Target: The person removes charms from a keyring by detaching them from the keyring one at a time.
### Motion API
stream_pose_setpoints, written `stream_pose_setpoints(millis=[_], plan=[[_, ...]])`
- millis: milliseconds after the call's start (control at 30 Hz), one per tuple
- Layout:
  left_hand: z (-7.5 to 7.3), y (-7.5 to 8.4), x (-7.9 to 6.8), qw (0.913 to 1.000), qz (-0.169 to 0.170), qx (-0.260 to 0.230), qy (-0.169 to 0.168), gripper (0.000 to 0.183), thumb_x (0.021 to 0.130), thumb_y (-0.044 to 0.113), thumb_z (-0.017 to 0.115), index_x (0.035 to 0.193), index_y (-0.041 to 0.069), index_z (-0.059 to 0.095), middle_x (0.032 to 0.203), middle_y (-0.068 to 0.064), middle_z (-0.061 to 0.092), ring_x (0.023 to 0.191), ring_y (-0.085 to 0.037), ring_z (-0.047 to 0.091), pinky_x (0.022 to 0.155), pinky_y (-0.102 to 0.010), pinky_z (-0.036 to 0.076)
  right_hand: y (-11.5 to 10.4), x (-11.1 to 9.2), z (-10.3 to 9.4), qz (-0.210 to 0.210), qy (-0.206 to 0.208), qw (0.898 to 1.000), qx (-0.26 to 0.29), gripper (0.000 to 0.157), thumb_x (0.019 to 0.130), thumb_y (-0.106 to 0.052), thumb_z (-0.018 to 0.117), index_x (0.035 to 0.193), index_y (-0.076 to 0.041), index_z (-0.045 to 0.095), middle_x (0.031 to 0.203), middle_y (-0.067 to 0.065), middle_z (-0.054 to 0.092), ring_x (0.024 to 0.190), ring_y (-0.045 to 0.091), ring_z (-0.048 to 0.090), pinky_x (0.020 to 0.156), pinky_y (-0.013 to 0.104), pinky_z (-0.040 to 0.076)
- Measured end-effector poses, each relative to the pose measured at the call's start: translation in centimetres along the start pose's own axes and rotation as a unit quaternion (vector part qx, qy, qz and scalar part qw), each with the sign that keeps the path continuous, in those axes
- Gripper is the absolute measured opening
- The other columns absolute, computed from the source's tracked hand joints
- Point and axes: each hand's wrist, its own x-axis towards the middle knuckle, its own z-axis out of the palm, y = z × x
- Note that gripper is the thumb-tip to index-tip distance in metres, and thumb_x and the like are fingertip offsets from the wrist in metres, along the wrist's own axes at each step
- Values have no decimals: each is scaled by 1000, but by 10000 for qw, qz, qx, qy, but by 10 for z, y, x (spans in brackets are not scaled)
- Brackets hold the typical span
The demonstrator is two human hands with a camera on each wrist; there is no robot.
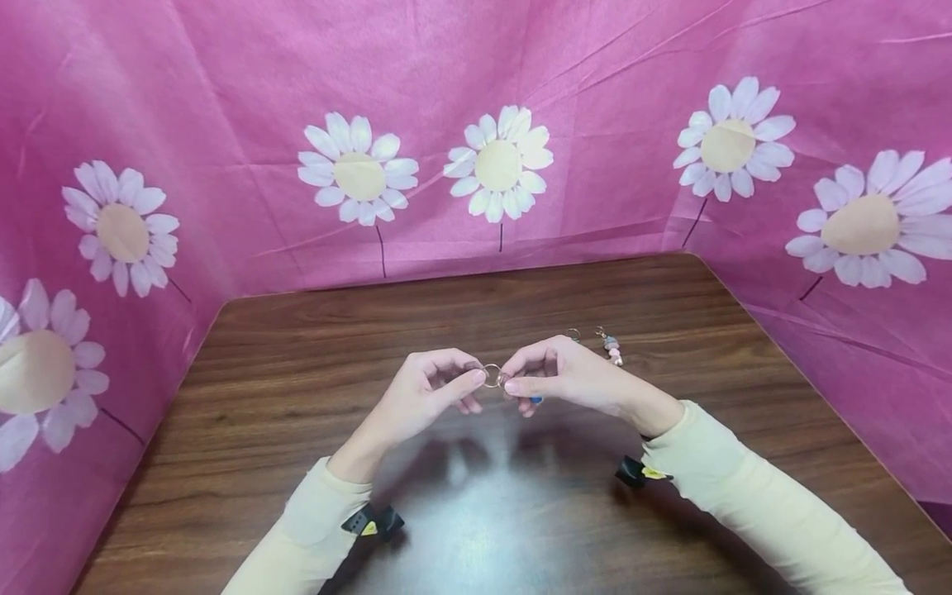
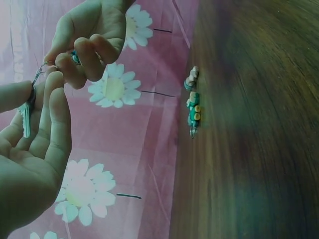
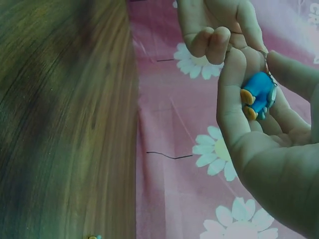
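Observation:
My left hand [image 1: 426, 395] and right hand [image 1: 576, 376] meet fingertip to fingertip above the table, with a thin metal key ring [image 1: 492, 365] stretched between them. A silver key [image 2: 26, 119] hangs under my left thumb, its head pinched against the index finger. My right thumb and forefinger pinch the ring's other side, where a keychain with a short chain and a blue figure charm [image 3: 259, 89] with orange feet hangs. The charm lies against my curled right fingers, and only a speck of its blue shows in the head view.
On the wooden table [image 1: 312, 330] behind my right hand lies a grey-and-pink beaded keychain [image 1: 611, 345]. Beside it a green-and-yellow figure keychain [image 2: 194, 109] is mostly hidden from the head view. A pink cloth [image 1: 416, 66] printed with daisies walls the table's back and sides.

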Motion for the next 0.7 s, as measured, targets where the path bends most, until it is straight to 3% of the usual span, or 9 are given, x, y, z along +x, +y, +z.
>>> stream_pose_setpoints(millis=[133, 267, 367, 533, 700], plan=[[1, 2, -2, 9999, 68, -99, 0, 14, 97, 7, 67, 106, -2, 71, 98, -16, 74, 70, -30, 73, 67, -45, 62, -4, -3, 2, -193, 194, 9996, 31, 21, 95, -13, 73, 113, -3, 72, 91, 15, 71, 72, 25, 68, 74, 43, 60], [2, 2, -4, 9993, 274, -264, -71, 13, 94, 0, 69, 106, -3, 71, 100, -20, 73, 72, -41, 72, 68, -48, 61, -6, -4, 6, -463, 392, 9982, -26, 17, 96, -12, 72, 112, -5, 72, 88, 15, 70, 71, 27, 68, 72, 43, 60], [2, 3, -7, 9985, 474, -263, -81, 15, 91, -3, 71, 106, -2, 72, 96, -16, 74, 74, -42, 72, 70, -48, 61, -8, -6, 8, -645, 490, 9967, -55, 14, 96, -10, 71, 109, -6, 72, 88, 16, 69, 70, 29, 68, 70, 45, 60], [2, 5, -8, 9952, 976, 46, -76, 13, 90, -2, 74, 102, 1, 74, 90, -10, 75, 75, -27, 74, 70, -41, 62, -10, -8, 9, -806, 520, 9953, -115, 13, 96, -7, 71, 107, -1, 71, 86, 15, 69, 69, 27, 68, 69, 44, 60], [0, 4, -6, 9905, 1353, 202, -127, 11, 89, -4, 74, 100, -2, 75, 90, -9, 74, 77, -25, 73, 70, -39, 62, -13, -8, 10, -887, 561, 9944, -112, 15, 95, -5, 70, 108, 4, 70, 84, 14, 68, 68, 25, 68, 68, 42, 61]])
